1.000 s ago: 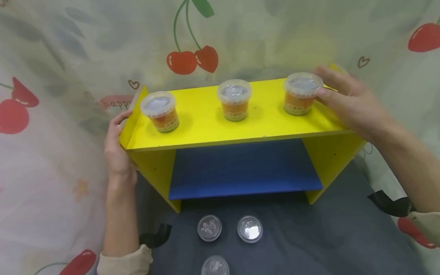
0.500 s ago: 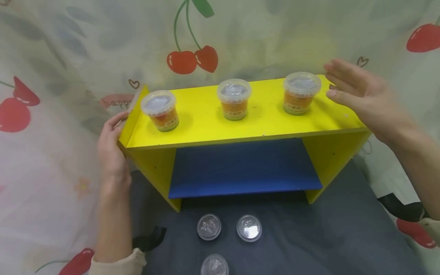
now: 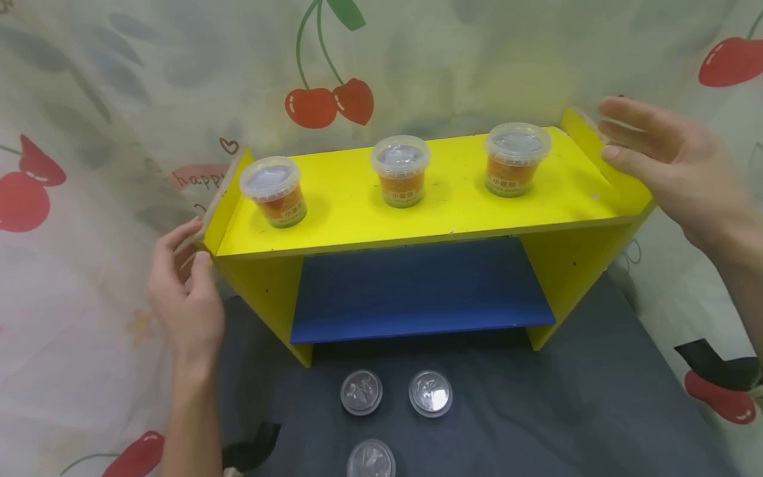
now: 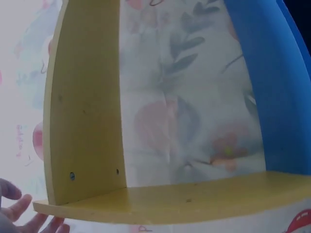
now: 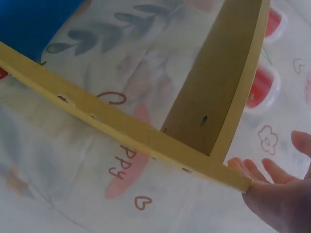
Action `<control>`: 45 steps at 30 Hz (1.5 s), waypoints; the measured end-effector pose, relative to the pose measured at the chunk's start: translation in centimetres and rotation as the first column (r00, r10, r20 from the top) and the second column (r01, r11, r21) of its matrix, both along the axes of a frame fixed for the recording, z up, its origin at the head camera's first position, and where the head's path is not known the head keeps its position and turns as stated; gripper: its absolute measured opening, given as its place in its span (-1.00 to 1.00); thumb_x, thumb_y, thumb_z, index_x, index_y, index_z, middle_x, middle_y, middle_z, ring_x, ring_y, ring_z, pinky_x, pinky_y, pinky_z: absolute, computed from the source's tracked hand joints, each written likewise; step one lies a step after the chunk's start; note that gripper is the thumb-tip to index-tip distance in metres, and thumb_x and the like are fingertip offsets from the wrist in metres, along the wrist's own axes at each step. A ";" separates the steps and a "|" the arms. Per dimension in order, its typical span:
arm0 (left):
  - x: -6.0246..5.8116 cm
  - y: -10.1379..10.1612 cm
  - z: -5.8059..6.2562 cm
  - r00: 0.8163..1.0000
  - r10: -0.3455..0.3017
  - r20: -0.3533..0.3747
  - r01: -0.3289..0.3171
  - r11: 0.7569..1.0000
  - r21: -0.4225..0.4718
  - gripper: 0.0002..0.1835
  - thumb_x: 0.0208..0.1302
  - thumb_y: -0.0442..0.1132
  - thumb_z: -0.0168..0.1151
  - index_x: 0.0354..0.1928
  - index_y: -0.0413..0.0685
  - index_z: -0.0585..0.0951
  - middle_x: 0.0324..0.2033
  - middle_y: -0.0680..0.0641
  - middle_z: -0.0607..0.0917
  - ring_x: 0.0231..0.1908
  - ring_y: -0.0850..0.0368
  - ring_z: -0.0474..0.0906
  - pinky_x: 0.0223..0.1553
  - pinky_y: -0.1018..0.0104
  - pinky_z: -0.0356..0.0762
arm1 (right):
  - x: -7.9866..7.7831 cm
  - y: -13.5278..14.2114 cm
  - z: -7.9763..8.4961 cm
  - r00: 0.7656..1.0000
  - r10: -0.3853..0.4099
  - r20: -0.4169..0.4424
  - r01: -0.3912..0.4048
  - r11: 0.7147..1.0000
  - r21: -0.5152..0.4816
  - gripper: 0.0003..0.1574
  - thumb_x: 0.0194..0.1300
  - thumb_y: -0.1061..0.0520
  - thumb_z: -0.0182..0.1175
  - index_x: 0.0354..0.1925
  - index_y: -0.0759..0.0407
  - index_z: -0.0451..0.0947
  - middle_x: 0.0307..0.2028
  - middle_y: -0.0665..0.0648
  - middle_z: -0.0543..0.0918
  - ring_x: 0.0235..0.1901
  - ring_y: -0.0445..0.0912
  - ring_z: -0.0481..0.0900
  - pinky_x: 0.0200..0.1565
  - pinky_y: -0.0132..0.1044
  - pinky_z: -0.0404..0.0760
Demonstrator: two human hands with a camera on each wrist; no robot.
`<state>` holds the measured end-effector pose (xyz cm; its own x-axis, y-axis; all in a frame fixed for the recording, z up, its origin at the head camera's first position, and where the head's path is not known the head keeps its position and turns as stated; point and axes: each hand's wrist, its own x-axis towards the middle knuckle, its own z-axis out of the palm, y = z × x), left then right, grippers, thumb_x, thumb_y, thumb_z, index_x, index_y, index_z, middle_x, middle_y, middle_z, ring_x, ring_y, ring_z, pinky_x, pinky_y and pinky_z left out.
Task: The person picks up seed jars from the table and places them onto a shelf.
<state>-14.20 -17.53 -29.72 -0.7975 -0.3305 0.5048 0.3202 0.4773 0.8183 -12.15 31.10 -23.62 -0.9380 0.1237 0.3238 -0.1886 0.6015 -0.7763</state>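
A yellow shelf unit (image 3: 346,232) with a blue lower board (image 3: 423,285) stands upright. Along its top sit a left lidded plastic cup (image 3: 285,209), a middle cup (image 3: 402,189) and a right cup (image 3: 509,175), each with an orange label. My left hand (image 3: 185,291) is at the left end panel, fingers loosely bent and gripping nothing; in the left wrist view its fingertips (image 4: 36,221) are at the board's corner. By the right end panel, my right hand (image 3: 685,165) has its fingers extended and holds nothing; whether it touches the panel I cannot tell.
On the dark cloth (image 3: 507,411) in front of the unit are a left round clear lidded tub (image 3: 361,393), a right tub (image 3: 430,393) and a nearer tub (image 3: 371,459). A cherry-print curtain (image 3: 453,73) hangs behind and at both sides.
My right hand has let go of the right cup and moved right, past the end panel. My left hand has loosened from the left panel and shifted outward and down.
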 end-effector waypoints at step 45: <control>6.8 1.1 -11.5 0.747 -0.602 -0.282 0.568 0.799 -0.199 -0.65 0.18 -0.64 0.12 0.04 -0.55 0.52 -0.05 -0.33 0.66 0.02 0.01 0.61 0.12 0.37 0.47 | 0.5 4.6 -6.2 0.993 0.120 0.018 -0.104 0.915 -0.390 -0.46 0.58 0.00 -0.09 0.43 0.07 0.29 0.30 0.01 0.31 0.07 -0.11 0.38 0.11 -0.58 0.41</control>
